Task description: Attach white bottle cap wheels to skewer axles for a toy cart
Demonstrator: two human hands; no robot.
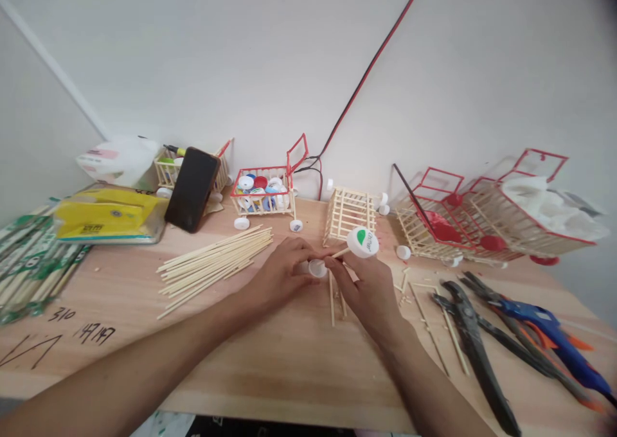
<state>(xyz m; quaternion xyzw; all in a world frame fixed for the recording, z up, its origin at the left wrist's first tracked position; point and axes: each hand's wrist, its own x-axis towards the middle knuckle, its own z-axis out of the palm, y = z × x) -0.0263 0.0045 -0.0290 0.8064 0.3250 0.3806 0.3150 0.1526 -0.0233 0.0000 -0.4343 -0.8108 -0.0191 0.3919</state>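
My left hand (289,267) pinches a white bottle cap (317,268) by its rim near the middle of the table. Close beside it, my right hand (366,283) grips a thin wooden stick (340,253) that has a white cap with a green leaf mark (362,241) on one end. The stick's other end points toward the cap in my left hand; whether they touch is hard to tell. Just behind my hands lies a small stick-built cart frame (351,213) with white cap wheels. Two loose sticks (331,299) stick out below my fingers.
Loose sticks (212,267) fan out at left, near a phone (193,189) and a yellow package (110,215). A red-rimmed cart of caps (263,193) stands behind. At right are more carts (434,228), cutters (475,347) and a blue glue gun (549,331).
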